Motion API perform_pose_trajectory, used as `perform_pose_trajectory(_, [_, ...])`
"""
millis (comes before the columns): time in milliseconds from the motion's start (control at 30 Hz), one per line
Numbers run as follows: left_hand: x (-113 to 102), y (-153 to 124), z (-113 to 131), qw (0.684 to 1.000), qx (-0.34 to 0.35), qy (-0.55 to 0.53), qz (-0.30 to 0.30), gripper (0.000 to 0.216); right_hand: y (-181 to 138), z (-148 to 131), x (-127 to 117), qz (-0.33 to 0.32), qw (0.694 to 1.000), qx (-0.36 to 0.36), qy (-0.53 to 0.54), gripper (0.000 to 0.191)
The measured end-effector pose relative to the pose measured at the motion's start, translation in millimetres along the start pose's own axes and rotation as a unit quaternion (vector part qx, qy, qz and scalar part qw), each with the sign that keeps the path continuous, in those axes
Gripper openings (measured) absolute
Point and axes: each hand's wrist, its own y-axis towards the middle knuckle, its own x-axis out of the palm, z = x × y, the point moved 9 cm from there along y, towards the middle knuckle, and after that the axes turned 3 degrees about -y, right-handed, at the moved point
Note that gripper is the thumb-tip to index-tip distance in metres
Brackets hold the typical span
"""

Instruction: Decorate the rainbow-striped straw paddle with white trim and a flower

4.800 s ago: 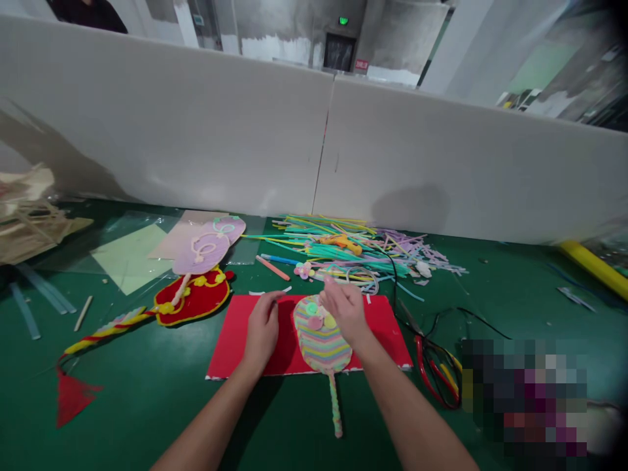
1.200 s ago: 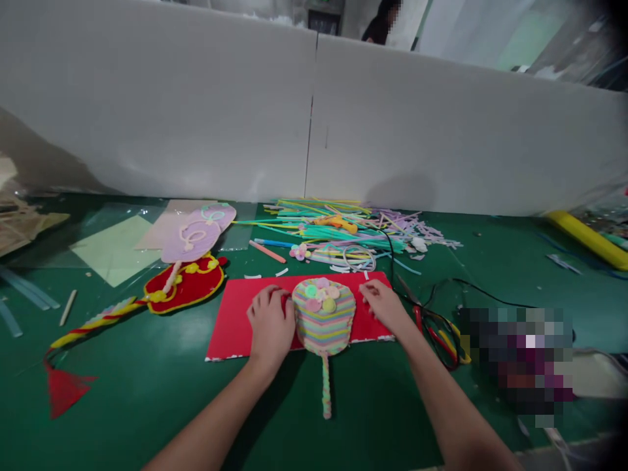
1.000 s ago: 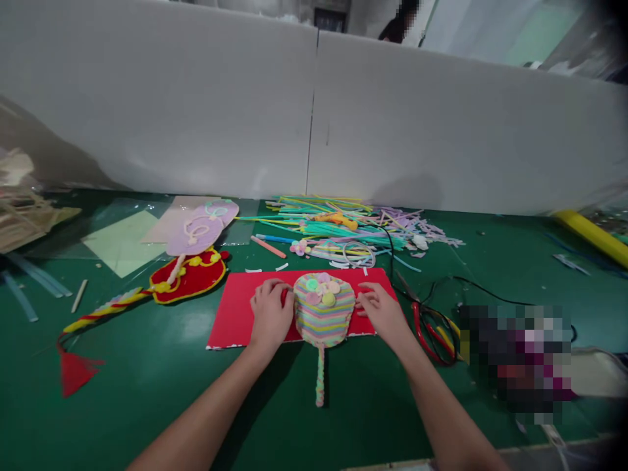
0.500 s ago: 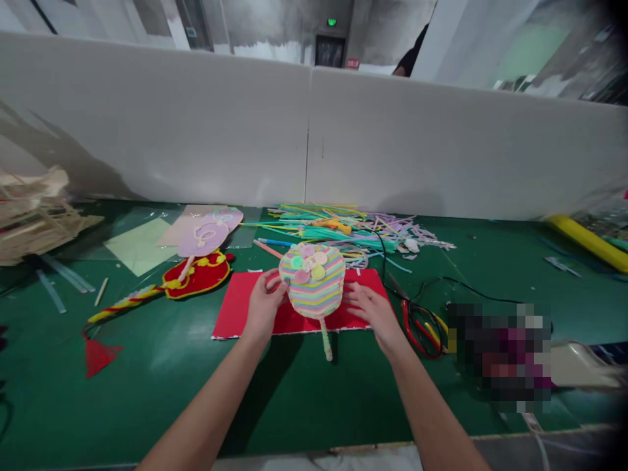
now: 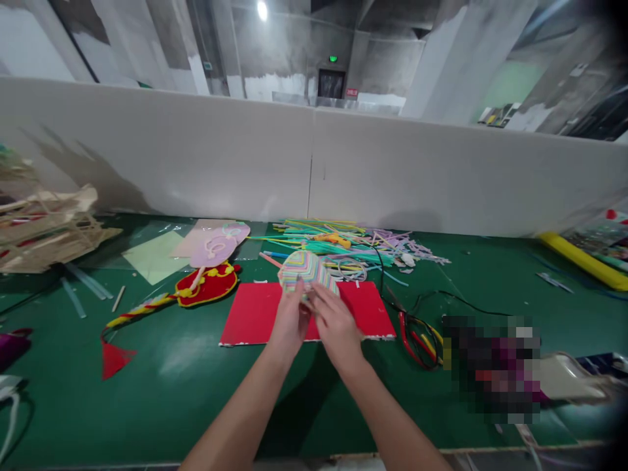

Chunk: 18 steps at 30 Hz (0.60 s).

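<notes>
A hand fan striped in pastel colours (image 5: pixel 305 267) is held up in front of me, over a red board (image 5: pixel 250 317). My left hand (image 5: pixel 293 315) grips its lower left part, the thumb on the striped face. My right hand (image 5: pixel 336 320) closes on the lower right part, its fingers bunched close to the left ones. The hands cover much of the fan's lower half, and its handle is hidden. To the left lies a red fan with yellow trim (image 5: pixel 209 286), a twisted handle and a red tassel (image 5: pixel 115 358).
Behind the board lies a pile of coloured fuzzy stems (image 5: pixel 338 242). Lilac and pale green sheets (image 5: pixel 157 257) lie left of it. Red-handled pliers (image 5: pixel 412 340) with black cable are on the right. A wooden model (image 5: pixel 49 229) stands far left; a white partition (image 5: pixel 196 157) closes the back.
My hands have come together over the fan's lower part. The fan has turned, so its round decorations and handle no longer show. My view has tipped upward slightly.
</notes>
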Motion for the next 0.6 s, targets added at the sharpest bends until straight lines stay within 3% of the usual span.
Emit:
perform_pose_trajectory(67, [-4,2,-3,0.998,-0.047,-0.039,0.009,0.047,1,-8,3,-0.050,0.998,0.016,0.032,0.038])
perform_pose_trajectory(133, [-7,3,-3,0.995,-0.074,-0.064,-0.014,0.042,3,-9,-8,-0.072,0.989,0.078,0.107,0.038])
perform_pose_trajectory(167, [-8,3,-3,0.993,-0.084,-0.071,-0.033,0.041,4,-7,-13,-0.090,0.975,0.117,0.164,0.034])
perform_pose_trajectory(233, [-10,0,-3,0.989,-0.111,-0.073,-0.063,0.040,5,-1,-14,-0.151,0.918,0.196,0.310,0.036])
perform_pose_trajectory(267, [-11,-1,-5,0.987,-0.124,-0.070,-0.068,0.040,4,3,-10,-0.197,0.887,0.231,0.348,0.041])
perform_pose_trajectory(300, [-14,-2,-6,0.986,-0.136,-0.067,-0.065,0.039,6,13,-13,-0.199,0.882,0.256,0.342,0.045])
perform_pose_trajectory(333, [-17,-3,-6,0.986,-0.144,-0.066,-0.056,0.039,13,33,-31,-0.102,0.907,0.276,0.300,0.046])
perform_pose_trajectory(367, [-19,-3,-7,0.986,-0.148,-0.069,-0.045,0.039,17,53,-61,0.060,0.929,0.284,0.230,0.046])
perform_pose_trajectory(400, [-21,-3,-7,0.985,-0.150,-0.075,-0.039,0.039,14,63,-90,0.210,0.930,0.262,0.152,0.047])
perform_pose_trajectory(433, [-22,-2,-8,0.984,-0.154,-0.083,-0.036,0.040,11,65,-105,0.296,0.923,0.225,0.100,0.050])
perform_pose_trajectory(467, [-22,-2,-9,0.982,-0.160,-0.092,-0.036,0.041,11,71,-106,0.314,0.921,0.211,0.088,0.051])
perform_pose_trajectory(500, [-21,-1,-12,0.980,-0.168,-0.100,-0.037,0.042,12,81,-97,0.284,0.927,0.221,0.102,0.051])
perform_pose_trajectory(600, [-24,2,-20,0.975,-0.189,-0.109,-0.037,0.043,13,104,-41,0.079,0.937,0.287,0.181,0.049])
